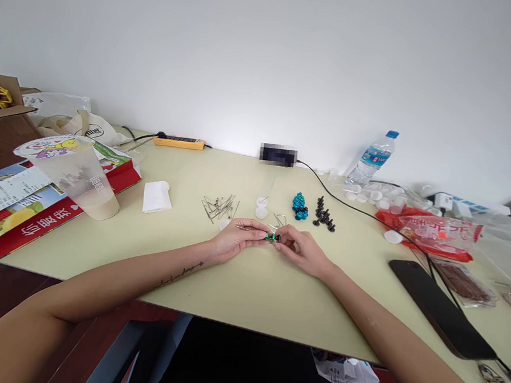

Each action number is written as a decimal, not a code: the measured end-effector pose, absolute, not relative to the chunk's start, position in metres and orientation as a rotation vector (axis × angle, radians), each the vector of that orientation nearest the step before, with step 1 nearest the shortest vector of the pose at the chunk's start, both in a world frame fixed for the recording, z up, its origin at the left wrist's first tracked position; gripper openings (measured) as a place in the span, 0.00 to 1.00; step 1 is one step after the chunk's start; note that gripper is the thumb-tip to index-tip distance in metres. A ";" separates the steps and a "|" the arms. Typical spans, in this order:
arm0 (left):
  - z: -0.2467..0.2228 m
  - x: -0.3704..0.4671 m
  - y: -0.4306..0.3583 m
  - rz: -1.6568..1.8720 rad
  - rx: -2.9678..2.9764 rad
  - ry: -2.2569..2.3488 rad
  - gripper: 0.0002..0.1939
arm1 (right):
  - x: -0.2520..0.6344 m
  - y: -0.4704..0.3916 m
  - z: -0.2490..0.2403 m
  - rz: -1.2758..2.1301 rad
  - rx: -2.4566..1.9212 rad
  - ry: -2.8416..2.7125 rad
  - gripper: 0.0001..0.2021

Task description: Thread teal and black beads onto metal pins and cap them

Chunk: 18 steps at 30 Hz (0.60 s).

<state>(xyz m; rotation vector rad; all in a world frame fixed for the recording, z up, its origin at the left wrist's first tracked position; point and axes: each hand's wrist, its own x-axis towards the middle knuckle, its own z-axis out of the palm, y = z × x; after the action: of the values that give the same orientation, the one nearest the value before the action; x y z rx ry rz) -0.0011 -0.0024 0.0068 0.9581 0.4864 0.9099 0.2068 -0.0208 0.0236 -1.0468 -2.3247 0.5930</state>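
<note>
Green plastic, by its look, makes up the small part (270, 237) held above the table (208, 293), on the near side of a small white tub (261, 213), with a black piece (277, 238) at its right end. The left hand (240, 241) pinches the green part between thumb and fingers, and a thin metallic strip (243, 227) shows along those fingers, too small to identify. The right hand (304, 251) pinches the black piece from the other side, fingers curled, so the two hands nearly meet in front of the tub. A second white tub (261, 202) stands just behind the first. Bent metal rods (281, 220) lie close by the tub on its right; farther right come a heap of blue pieces (299, 201) with a few black ones among them, then a spread of black studs (324, 214). Left of the tub lies a loose pile of thin metal pins (220, 207), and beyond that pile, farther left of the tub, a folded white tissue (157, 197). Well to the tub's left a lidded drink cup (94, 190) stands by a red box (46, 227). Behind the tub, near the wall, sits a dark blurred device (278, 155); well right of the tub are a water bottle (372, 160), a red plastic bag (429, 233) and, nearer the person, a black phone-like slab (441, 310).
</note>
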 end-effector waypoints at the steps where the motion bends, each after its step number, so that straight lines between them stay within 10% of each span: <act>1: 0.007 -0.001 -0.002 0.911 0.958 0.488 0.11 | 0.207 -0.021 0.023 0.593 -1.049 -2.324 0.09; 18: 0.006 -0.001 -0.002 0.911 0.951 0.478 0.11 | 0.207 -0.020 0.023 0.624 -1.060 -2.313 0.08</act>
<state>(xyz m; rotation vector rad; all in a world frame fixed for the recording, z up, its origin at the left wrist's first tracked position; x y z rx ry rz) -0.0009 -0.0020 0.0063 0.9511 0.4784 0.9110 0.2070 -0.0204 0.0233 -1.0599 -2.3132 0.6242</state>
